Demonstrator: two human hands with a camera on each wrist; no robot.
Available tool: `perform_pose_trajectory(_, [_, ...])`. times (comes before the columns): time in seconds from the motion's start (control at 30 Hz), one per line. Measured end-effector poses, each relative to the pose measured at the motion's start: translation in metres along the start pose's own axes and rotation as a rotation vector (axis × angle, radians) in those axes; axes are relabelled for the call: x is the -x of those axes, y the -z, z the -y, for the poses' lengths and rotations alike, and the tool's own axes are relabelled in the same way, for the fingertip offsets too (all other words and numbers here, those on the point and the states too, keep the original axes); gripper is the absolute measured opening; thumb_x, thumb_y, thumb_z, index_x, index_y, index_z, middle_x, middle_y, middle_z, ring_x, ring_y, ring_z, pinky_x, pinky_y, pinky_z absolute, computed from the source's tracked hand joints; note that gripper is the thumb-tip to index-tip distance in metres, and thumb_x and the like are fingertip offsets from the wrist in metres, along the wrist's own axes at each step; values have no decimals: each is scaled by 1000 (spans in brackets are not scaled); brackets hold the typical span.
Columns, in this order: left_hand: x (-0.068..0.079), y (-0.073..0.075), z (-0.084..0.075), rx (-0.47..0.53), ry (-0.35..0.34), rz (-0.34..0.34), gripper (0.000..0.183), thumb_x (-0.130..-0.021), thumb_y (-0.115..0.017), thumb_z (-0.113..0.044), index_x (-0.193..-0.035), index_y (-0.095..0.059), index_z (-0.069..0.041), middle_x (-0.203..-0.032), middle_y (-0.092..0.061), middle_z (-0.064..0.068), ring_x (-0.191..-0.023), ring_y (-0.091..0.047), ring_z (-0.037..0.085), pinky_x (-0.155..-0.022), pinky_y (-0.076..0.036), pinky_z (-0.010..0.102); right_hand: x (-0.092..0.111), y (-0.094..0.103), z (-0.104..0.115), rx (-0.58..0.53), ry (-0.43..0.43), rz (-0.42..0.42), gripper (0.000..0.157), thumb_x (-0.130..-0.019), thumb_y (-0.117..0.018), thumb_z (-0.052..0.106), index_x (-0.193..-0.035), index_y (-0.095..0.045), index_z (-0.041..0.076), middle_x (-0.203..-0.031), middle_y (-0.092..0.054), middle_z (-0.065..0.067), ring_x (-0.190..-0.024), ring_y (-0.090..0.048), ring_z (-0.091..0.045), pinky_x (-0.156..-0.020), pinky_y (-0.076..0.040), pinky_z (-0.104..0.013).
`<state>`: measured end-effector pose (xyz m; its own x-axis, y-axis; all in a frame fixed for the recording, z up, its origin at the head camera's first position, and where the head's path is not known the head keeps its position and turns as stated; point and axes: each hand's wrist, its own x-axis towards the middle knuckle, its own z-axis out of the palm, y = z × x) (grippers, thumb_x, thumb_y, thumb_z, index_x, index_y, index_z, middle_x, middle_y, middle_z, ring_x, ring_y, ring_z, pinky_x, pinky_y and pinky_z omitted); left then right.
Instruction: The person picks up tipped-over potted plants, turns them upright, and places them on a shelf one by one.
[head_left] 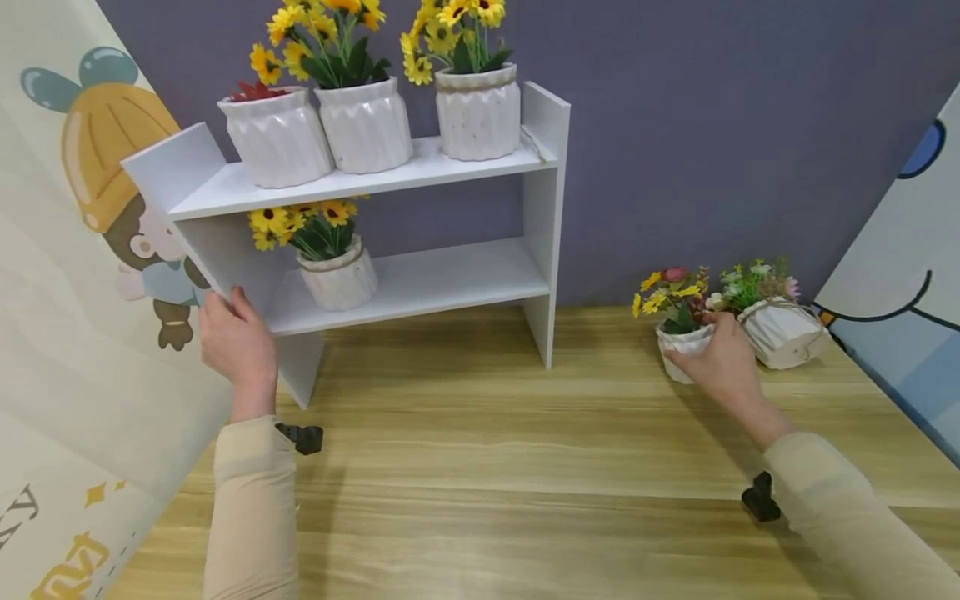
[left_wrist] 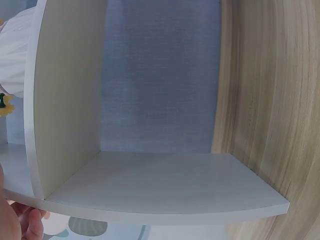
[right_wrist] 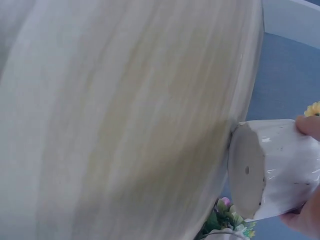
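My left hand point(head_left: 238, 337) grips the front edge of the left side panel of a white two-tier shelf point(head_left: 408, 296), at lower-board height. In the left wrist view its fingertips point(left_wrist: 35, 225) show behind that panel. Off to the right of the shelf, my right hand point(head_left: 720, 362) holds a white ribbed flowerpot point(head_left: 678, 371) by its sides, thumb toward the shelf. Yellow and red artificial flowers point(head_left: 667, 296) rise from it. The right wrist view shows the underside of this pot point(right_wrist: 246, 170), with a small hole, close to the wooden tabletop.
Another white pot point(head_left: 783, 333) with pink and white flowers leans over at the back right. Several white pots point(head_left: 480, 112) stand on the top board, and one sunflower pot point(head_left: 339, 279) on the lower board. A grey-blue wall point(head_left: 705, 150) rises behind the wooden table point(head_left: 480, 500).
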<state>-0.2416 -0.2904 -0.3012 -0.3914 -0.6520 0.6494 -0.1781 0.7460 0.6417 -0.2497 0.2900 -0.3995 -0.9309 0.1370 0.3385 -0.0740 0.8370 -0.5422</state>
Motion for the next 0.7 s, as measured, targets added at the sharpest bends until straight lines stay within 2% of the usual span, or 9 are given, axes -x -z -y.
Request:
perform_pose_trajectory(0.37, [1,2,-2,18,2,-4,50,-95,-32,-44,-94,-52,2,-84,-49,19,-78,-51,40,-64,-36,49,9,3,-8,-58,-23,-63,78,-71,-75,32,-120,-36,-14,-109,-41,-33,-91,-43,-44,-73,-38,-54])
perform_pose_trajectory(0.53, [1,1,-2,15,7,11,50,-96,-31,-44,-95,-52,1,-85,-50,19,-79,-50,38,-65,-36,47,13,3,-12,-60,-6,-106,76,-67,-79,25,-114,-38,-19,-107,-39,-35,-91,-41,-46,-74,-37,-55])
perform_pose_trajectory(0.7, [1,2,-4,22,19,6,49,-96,-32,-43,-96,-53,1,-87,-51,19,-81,-51,39,-67,-37,50,14,4,-14,-48,11,-84,90,-67,-79,28,-128,-31,-18,-116,-36,-39,-104,-36,-51,-84,-33,-61])
